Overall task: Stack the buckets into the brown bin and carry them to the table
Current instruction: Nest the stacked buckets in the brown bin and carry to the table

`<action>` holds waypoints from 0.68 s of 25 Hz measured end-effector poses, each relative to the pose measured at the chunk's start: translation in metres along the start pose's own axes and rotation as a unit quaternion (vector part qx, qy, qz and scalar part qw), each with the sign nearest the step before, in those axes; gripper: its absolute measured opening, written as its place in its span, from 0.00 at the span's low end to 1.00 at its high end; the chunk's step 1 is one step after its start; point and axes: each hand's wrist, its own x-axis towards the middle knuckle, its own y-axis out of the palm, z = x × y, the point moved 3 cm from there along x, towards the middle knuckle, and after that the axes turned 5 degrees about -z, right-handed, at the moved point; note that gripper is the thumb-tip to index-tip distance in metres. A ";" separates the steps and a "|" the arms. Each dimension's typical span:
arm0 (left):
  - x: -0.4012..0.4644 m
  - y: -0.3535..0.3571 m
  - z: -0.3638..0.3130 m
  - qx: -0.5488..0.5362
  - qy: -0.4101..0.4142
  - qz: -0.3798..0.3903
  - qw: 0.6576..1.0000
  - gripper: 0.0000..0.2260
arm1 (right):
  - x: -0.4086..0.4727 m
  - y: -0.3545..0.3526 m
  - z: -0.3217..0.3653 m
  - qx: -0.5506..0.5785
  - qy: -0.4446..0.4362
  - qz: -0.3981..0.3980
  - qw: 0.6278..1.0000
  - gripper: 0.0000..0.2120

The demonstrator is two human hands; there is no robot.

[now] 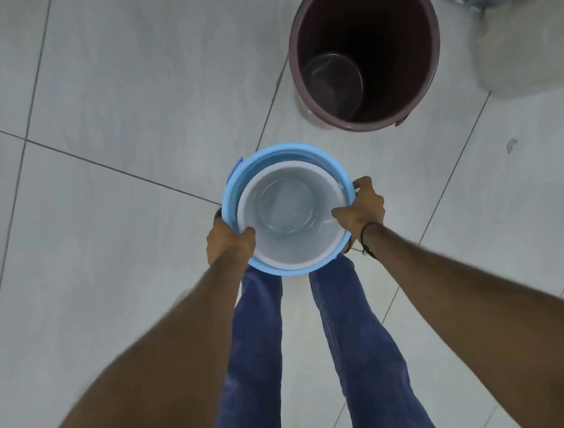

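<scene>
Tiled floor (112,92); nested buckets (288,210) between both hands (358,209); brown bin (364,50) beyond

Tiled floor (129,90); brown bin (428,33) apparently upright.

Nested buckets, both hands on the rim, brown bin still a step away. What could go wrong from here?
1. The white bucket sits off-centre in the blue bucket; it could shift or jam if the pair tilts.
2. The brown bin already holds a clear container lying to one side, so the stack may land crooked or not seat fully.
3. The left hand and right hand grip at the rim only; fingers could get pinched against the bin's rim while lowering.
</scene>
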 end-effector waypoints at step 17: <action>-0.260 -0.310 -0.200 0.072 0.168 -0.020 0.983 0.21 | -0.207 -0.289 0.170 0.083 -0.043 -0.059 0.994 0.22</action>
